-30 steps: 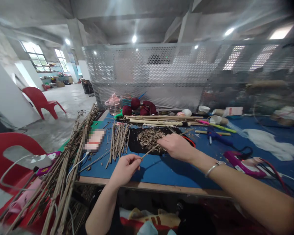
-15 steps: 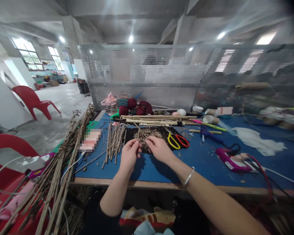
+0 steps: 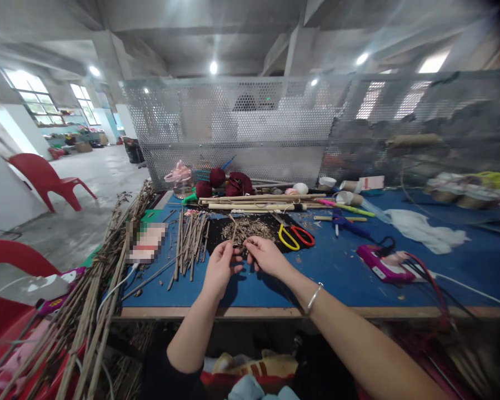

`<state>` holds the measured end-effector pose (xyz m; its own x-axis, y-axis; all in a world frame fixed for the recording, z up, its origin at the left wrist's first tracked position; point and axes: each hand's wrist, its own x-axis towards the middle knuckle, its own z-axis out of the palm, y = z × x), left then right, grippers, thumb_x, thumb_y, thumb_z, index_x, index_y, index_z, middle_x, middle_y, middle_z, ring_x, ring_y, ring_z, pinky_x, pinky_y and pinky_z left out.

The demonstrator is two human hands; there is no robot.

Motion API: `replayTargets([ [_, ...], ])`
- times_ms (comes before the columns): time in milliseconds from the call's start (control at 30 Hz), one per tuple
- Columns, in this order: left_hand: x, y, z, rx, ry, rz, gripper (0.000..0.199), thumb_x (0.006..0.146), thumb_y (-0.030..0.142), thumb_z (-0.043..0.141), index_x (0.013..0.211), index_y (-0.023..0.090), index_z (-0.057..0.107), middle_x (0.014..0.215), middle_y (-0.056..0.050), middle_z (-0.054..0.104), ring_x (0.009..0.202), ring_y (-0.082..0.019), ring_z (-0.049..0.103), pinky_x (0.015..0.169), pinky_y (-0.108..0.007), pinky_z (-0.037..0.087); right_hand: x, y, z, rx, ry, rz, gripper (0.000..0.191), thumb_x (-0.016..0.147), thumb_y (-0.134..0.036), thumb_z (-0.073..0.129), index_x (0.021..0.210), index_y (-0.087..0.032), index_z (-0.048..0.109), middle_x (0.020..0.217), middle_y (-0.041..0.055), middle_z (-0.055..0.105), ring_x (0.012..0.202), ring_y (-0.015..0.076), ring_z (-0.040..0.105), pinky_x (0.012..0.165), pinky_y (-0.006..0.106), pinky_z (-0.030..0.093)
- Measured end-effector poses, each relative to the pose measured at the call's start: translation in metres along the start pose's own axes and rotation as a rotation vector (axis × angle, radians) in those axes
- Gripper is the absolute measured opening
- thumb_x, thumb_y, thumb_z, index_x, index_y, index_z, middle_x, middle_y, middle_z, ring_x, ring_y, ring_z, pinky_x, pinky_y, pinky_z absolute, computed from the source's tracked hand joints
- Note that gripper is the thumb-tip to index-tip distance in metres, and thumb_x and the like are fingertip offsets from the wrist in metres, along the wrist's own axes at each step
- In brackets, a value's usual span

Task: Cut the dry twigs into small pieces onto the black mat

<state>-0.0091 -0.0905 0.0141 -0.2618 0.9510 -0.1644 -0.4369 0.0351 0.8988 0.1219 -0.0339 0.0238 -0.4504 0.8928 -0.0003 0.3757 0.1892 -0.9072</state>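
Note:
Over the front of a black mat (image 3: 217, 229), my left hand (image 3: 220, 269) pinches a thin dry twig (image 3: 234, 229), which sticks up from between the fingers. My right hand (image 3: 268, 256) is close beside it with thumb and fingertips pressed together; whatever is between them is too small to make out. Just beyond both hands lies a heap of dry brown plant bits (image 3: 256, 229) on the mat. Scissors with one yellow and one red handle (image 3: 290, 240) rest right of the heap. Several cut dry sticks (image 3: 187, 239) lie to its left.
A big bundle of long dry stalks (image 3: 95, 294) leans along the table's left side, by a blurred-out device (image 3: 149, 243) on a cable. Behind are pale rods (image 3: 254, 205) and dark red yarn balls (image 3: 217, 177). A glue gun (image 3: 350, 225) and purple power strip (image 3: 385, 265) lie right.
The view has shifted slightly, so the table appears a little further left. My hands stay over the mat, fingertips slightly closer together, the twig still in my left hand.

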Motion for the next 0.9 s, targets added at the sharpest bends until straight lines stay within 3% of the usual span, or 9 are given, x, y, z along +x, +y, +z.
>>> replayTargets([
  [133, 0.006, 0.007, -0.011, -0.017, 0.218, 0.183, 0.043, 0.077, 0.048, 0.051, 0.11, 0.021, 0.046, 0.103, -0.008, 0.057, 0.083, -0.011, 0.058, 0.063, -0.02, 0.048, 0.018, -0.016, -0.004, 0.027, 0.049, 0.049, 0.017, 0.087, -0.029, 0.035, 0.09, -0.019, 0.048, 0.05, -0.0059, 0.054, 0.03, 0.006, 0.044, 0.029, 0.014, 0.03],
  [300, 0.002, 0.011, -0.034, 0.047, 0.424, 0.43, 0.038, 0.081, 0.048, 0.045, 0.11, 0.023, 0.046, 0.115, -0.008, 0.052, 0.101, -0.015, 0.052, 0.071, -0.022, 0.047, 0.077, -0.055, 0.009, -0.157, 0.051, 0.03, 0.024, 0.092, -0.029, 0.024, 0.097, -0.017, 0.044, 0.065, 0.0004, 0.063, 0.044, 0.0076, 0.056, 0.04, 0.017, 0.042],
  [367, -0.003, 0.007, -0.041, 0.074, 0.458, 0.484, 0.036, 0.082, 0.046, 0.045, 0.109, 0.022, 0.047, 0.115, -0.009, 0.051, 0.104, -0.016, 0.051, 0.073, -0.023, 0.046, 0.104, -0.067, 0.023, -0.223, 0.058, 0.022, 0.029, 0.094, -0.03, 0.019, 0.103, -0.015, 0.043, 0.076, 0.0056, 0.066, 0.056, 0.0101, 0.062, 0.051, 0.02, 0.047],
  [433, -0.008, 0.003, -0.048, 0.088, 0.461, 0.502, 0.035, 0.082, 0.044, 0.045, 0.109, 0.022, 0.046, 0.115, -0.009, 0.052, 0.104, -0.016, 0.051, 0.075, -0.024, 0.045, 0.126, -0.073, 0.038, -0.326, 0.083, 0.009, 0.031, 0.092, -0.036, 0.029, 0.107, -0.013, 0.043, 0.089, 0.012, 0.066, 0.074, 0.0163, 0.064, 0.064, 0.026, 0.049],
  [500, -0.013, -0.001, -0.053, 0.084, 0.466, 0.498, 0.034, 0.083, 0.044, 0.043, 0.11, 0.022, 0.046, 0.114, -0.008, 0.052, 0.103, -0.016, 0.052, 0.076, -0.025, 0.045, 0.141, -0.073, 0.053, -0.441, 0.093, -0.022, 0.033, 0.086, -0.039, 0.043, 0.108, -0.014, 0.047, 0.106, 0.0158, 0.06, 0.097, 0.0228, 0.058, 0.079, 0.032, 0.045],
  [567, -0.016, -0.004, -0.057, 0.082, 0.464, 0.476, 0.034, 0.083, 0.043, 0.043, 0.11, 0.023, 0.045, 0.115, -0.008, 0.052, 0.102, -0.016, 0.052, 0.075, -0.025, 0.045, 0.15, -0.069, 0.065, -0.54, 0.055, -0.045, 0.03, 0.08, -0.037, 0.053, 0.101, -0.016, 0.055, 0.111, 0.0142, 0.059, 0.107, 0.0251, 0.053, 0.087, 0.033, 0.04],
  [767, -0.024, -0.007, -0.06, 0.102, 0.418, 0.415, 0.031, 0.083, 0.041, 0.045, 0.107, 0.021, 0.048, 0.112, -0.008, 0.053, 0.102, -0.017, 0.052, 0.078, -0.026, 0.045, 0.164, -0.053, 0.089, -0.722, -0.11, 0.04, 0.034, 0.064, -0.041, 0.068, 0.085, -0.014, 0.066, 0.092, 0.0148, 0.065, 0.095, 0.0253, 0.059, 0.076, 0.029, 0.045],
  [900, -0.024, -0.005, -0.06, 0.103, 0.411, 0.415, 0.03, 0.083, 0.041, 0.045, 0.105, 0.021, 0.05, 0.109, -0.008, 0.054, 0.1, -0.017, 0.052, 0.077, -0.026, 0.044, 0.173, -0.049, 0.094, -0.759, -0.234, 0.092, 0.03, 0.066, -0.044, 0.063, 0.067, -0.014, 0.066, 0.066, 0.0109, 0.066, 0.068, 0.021, 0.063, 0.06, 0.026, 0.046],
])
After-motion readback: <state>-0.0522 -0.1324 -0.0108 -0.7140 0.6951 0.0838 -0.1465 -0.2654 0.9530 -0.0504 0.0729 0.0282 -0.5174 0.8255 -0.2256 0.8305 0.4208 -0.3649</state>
